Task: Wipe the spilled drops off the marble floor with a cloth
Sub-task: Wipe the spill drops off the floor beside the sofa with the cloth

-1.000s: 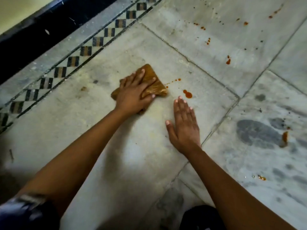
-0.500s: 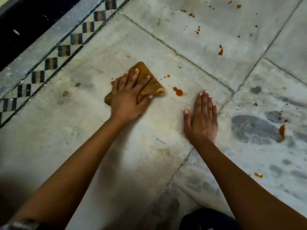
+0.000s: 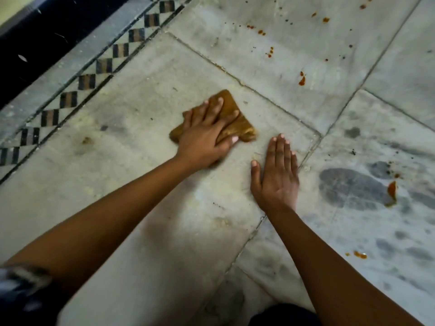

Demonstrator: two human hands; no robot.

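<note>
Left hand (image 3: 207, 135): fingers straight, spread, pressing flat on folded brown cloth (image 3: 246, 130), cloth poking out past fingertips. Right hand (image 3: 275, 175): fingers straight, together, flat on marble floor (image 3: 141, 184), holding nothing. Orange drops (image 3: 302, 81) well beyond right fingertips; 1 bigger blotch (image 3: 392, 189) to their right.

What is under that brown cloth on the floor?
The cloth lies flat on the marble floor, with the left hand pressing on top. Only pale marble shows around its edges. Whether anything wet lies beneath cannot be seen; the cloth covers that spot.
</note>
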